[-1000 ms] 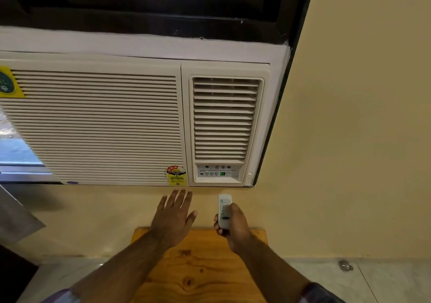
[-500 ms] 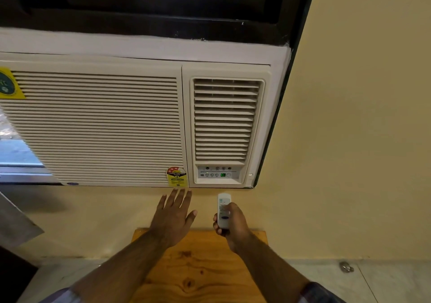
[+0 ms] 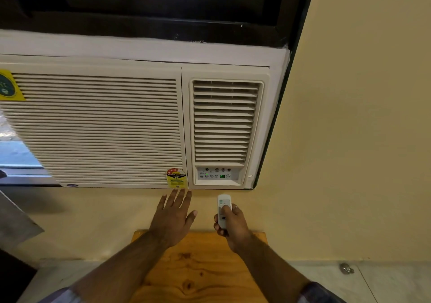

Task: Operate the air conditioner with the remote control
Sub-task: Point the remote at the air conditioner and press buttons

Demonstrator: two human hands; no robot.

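Observation:
A beige window air conditioner (image 3: 105,127) fills the wall under a dark window frame. Its control panel (image 3: 218,176) at the lower right shows a lit green display and a small green light. My right hand (image 3: 232,224) grips a small white remote control (image 3: 223,206), pointed up at the panel, with my thumb resting on its buttons. My left hand (image 3: 173,216) is raised flat, fingers spread, just below the unit's bottom edge, near a yellow and red energy sticker (image 3: 176,178). It holds nothing.
A wooden table (image 3: 198,267) stands against the yellow wall (image 3: 349,139) below my arms. A small metal object (image 3: 346,268) lies on the light floor at the right. A grey panel (image 3: 14,221) leans in at the left edge.
The green display on the control panel has lit up. My thumb has shifted on the remote's buttons. Both hands stay almost where they were.

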